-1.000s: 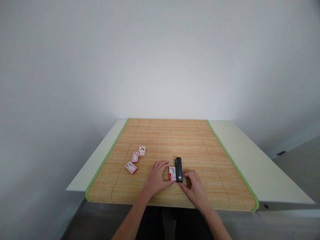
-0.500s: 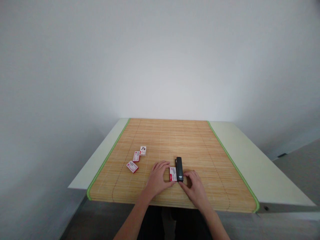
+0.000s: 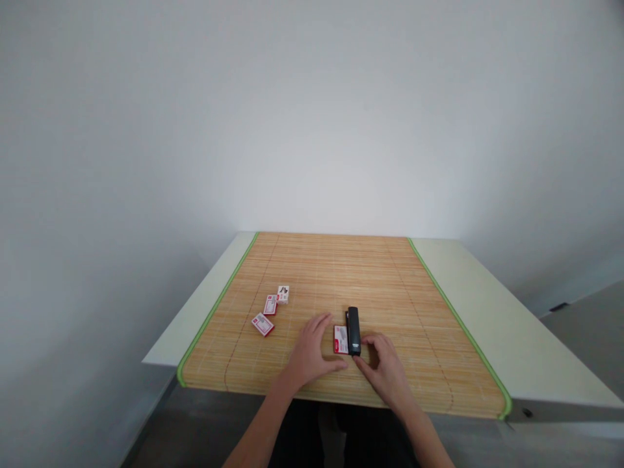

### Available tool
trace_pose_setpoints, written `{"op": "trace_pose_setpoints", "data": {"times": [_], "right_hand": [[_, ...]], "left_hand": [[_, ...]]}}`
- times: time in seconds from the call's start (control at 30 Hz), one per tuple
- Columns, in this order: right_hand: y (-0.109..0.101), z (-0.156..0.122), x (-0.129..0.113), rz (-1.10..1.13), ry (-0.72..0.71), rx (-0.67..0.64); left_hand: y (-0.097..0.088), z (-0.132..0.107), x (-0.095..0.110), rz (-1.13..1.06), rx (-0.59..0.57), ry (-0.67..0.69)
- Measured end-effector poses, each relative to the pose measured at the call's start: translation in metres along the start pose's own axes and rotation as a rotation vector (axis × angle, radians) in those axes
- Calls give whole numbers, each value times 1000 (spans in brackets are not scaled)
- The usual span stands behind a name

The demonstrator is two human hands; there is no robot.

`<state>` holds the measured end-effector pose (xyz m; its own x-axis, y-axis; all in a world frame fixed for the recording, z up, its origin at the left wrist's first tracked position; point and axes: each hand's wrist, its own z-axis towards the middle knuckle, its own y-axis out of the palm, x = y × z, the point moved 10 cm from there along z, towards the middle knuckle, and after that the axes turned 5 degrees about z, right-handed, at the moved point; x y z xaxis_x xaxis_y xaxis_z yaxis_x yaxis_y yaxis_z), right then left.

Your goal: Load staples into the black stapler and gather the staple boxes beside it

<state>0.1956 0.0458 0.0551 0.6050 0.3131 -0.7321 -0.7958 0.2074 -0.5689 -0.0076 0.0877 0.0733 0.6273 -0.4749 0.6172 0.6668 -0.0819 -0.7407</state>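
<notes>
A black stapler (image 3: 353,331) lies lengthwise near the front of the bamboo mat. Against its left side rests a small red and white box (image 3: 340,339), flat on the mat. My left hand (image 3: 309,351) is open around the box's left side, thumb and fingers spread and apart from it. With thumb and index finger, my right hand (image 3: 385,367) grips the stapler's near end, the thumb at the front and the finger on the right side. Whether the other fingers touch it, I cannot tell.
Farther left on the bamboo mat (image 3: 336,266) lie a tilted red and white box (image 3: 263,324), a second box (image 3: 270,305) and a white box with a dark picture (image 3: 283,294). The white table (image 3: 480,305) shows on both sides. Behind it rises a plain wall (image 3: 312,130).
My left hand has let go of the small box beside the stapler, its fingers now wider apart. My right hand stays at the stapler. The whole view has shifted slightly.
</notes>
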Motion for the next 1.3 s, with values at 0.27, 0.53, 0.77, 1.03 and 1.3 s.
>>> {"op": "trace_pose_setpoints", "data": {"times": [0.27,0.53,0.77,1.03,1.3], "right_hand": [[-3,-1,0,5,12,25],[0,-1,-2,9,16,-6],[-2,0,-7,11,12,-7],[-1,1,-10,-3,-14,-21],[2,0,-10,16,-26,-34]], "left_hand": [[-121,-67,-116,343,467,-403],[-128,-78,-151,420,351,-463],[-62,-23,-39,58,172,-109],[-7,20,-7,-60,-123,19],[0,17,-2,-90,-136,21]]}}
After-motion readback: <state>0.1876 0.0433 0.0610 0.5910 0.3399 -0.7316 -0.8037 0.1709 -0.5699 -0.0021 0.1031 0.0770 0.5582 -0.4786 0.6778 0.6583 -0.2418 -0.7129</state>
